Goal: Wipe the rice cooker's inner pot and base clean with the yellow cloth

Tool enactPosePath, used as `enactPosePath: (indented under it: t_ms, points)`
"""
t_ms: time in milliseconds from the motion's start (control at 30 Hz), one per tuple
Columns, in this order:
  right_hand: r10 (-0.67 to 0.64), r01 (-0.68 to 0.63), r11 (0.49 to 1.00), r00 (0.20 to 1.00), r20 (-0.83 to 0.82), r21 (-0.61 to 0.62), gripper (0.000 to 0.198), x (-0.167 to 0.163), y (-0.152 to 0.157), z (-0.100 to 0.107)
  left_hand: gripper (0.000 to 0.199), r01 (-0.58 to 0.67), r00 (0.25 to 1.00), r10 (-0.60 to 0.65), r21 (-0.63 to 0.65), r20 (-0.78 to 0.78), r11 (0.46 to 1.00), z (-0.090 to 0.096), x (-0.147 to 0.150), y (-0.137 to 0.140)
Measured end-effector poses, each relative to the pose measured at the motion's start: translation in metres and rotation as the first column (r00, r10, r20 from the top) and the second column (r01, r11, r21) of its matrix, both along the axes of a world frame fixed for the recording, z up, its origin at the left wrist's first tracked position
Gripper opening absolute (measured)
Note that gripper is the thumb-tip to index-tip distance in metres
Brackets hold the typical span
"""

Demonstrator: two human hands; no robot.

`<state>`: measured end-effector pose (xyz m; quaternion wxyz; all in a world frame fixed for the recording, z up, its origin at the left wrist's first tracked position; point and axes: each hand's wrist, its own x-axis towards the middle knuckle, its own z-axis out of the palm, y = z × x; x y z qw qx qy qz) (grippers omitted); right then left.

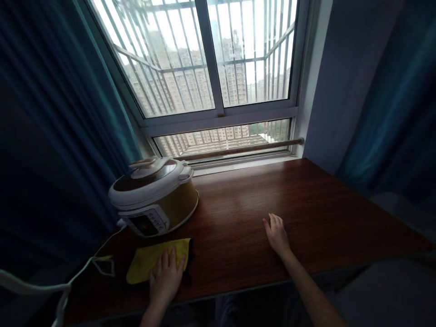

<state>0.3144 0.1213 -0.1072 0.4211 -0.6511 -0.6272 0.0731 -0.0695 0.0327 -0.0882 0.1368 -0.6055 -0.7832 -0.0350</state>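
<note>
My left hand (166,277) lies flat on a folded yellow cloth (143,262) with a dark edge, its fingers stretched out. The cloth rests on the brown wooden table (235,254), just in front of a white and gold electric cooker (180,204). My right hand (277,234) rests on the tabletop to the right, fingers extended and loosely together, with nothing held. Its palm is turned down and hidden.
A white power cord (81,270) runs from the cooker over the table's left side. Behind the table is a barred window (218,111) with a horizontal rail (238,151). Blue curtains (68,91) hang at both sides.
</note>
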Motion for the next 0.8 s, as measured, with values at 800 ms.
enactPosePath:
  t_ms: [800]
  points:
    - [0.405, -0.604, 0.792, 0.622, -0.670, -0.082, 0.071, -0.094, 0.030, 0.017, 0.048, 0.543, -0.259, -0.196, 0.310, 0.946, 0.780, 0.028, 0.197, 0.122]
